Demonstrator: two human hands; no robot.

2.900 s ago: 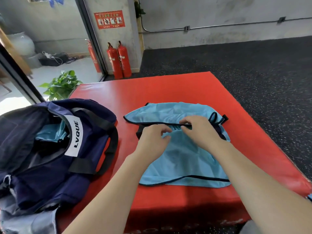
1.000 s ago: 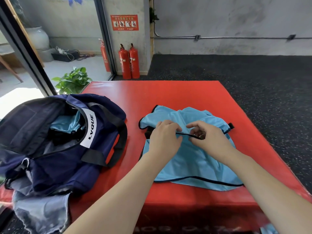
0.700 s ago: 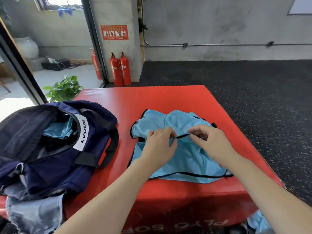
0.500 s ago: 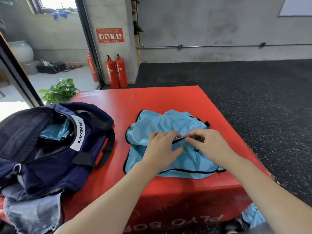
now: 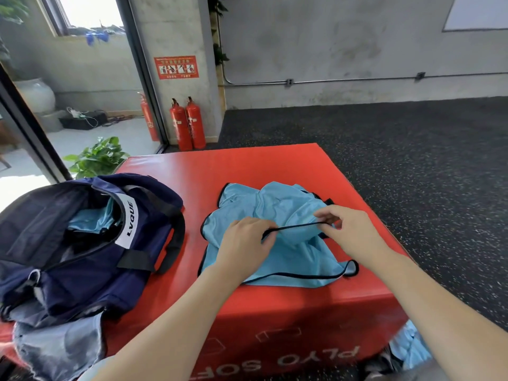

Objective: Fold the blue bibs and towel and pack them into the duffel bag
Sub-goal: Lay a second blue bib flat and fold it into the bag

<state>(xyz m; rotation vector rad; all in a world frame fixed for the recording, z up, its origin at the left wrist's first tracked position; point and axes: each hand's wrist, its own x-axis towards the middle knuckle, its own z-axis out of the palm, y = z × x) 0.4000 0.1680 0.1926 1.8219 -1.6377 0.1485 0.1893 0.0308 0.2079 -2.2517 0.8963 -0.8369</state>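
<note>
Both hands, left [image 5: 244, 243] and right [image 5: 347, 229], now apparently pinch the bib [image 5: 291, 257] trim taut, farther apart than before.

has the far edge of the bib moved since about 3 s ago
Yes. The bib lay spread flat; both hands now pull its black-trimmed edge back toward the near side of the red box, bunching it.

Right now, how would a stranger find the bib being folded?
Look at the red plyo box. Right of the navy duffel bag lies a light blue bib, pinched by both hands. Only it has black edging and lies outside the bag.
</note>
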